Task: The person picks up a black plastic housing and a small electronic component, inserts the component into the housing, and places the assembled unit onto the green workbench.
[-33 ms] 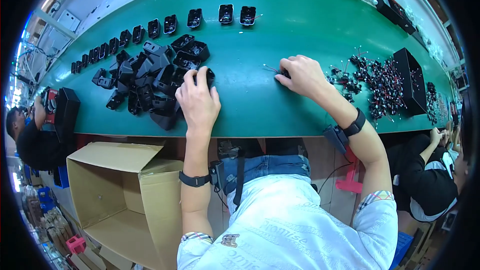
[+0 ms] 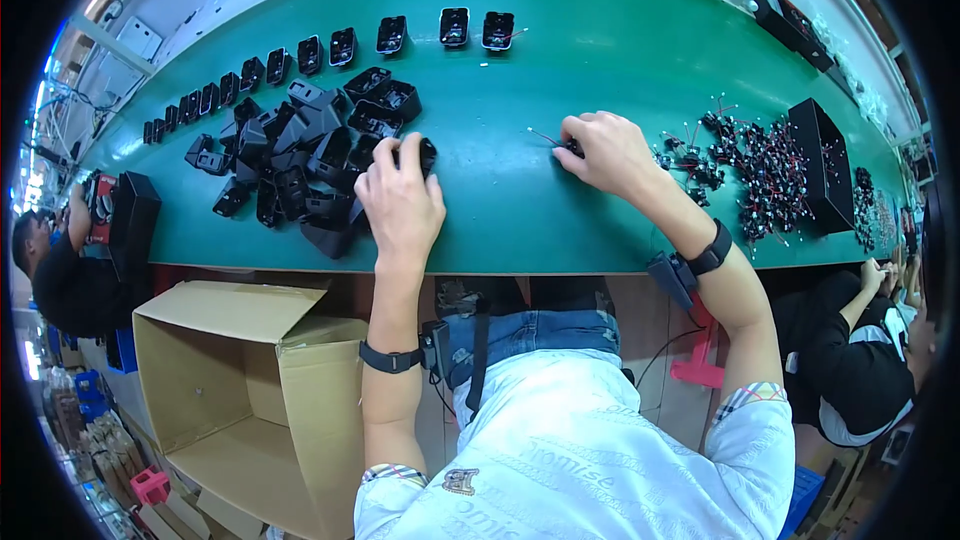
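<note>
My left hand [image 2: 402, 202] is closed at the right edge of a heap of black plastic housings [image 2: 290, 145]. Its fingers grip one black housing [image 2: 428, 154], which is mostly hidden behind them. Farther right, above the green table, my right hand [image 2: 608, 154] pinches a small black part with thin wires [image 2: 572, 147]. The wires and a white plug stick out to the left of those fingers. Beyond the heap, a curved row of housings [image 2: 343, 47] stands open side up. One at the row's right end has a wire poking out.
Right of my right hand lies a pile of small wired parts [image 2: 770, 175], beside a black bin [image 2: 822, 165]. The green table [image 2: 500, 220] bears all this. An open cardboard box [image 2: 320, 420] stands below its front edge at left. Other people sit at both sides.
My left hand has shifted very slightly to the right with the housing. My right hand stays nearly where it was, still pinching the wired part.
</note>
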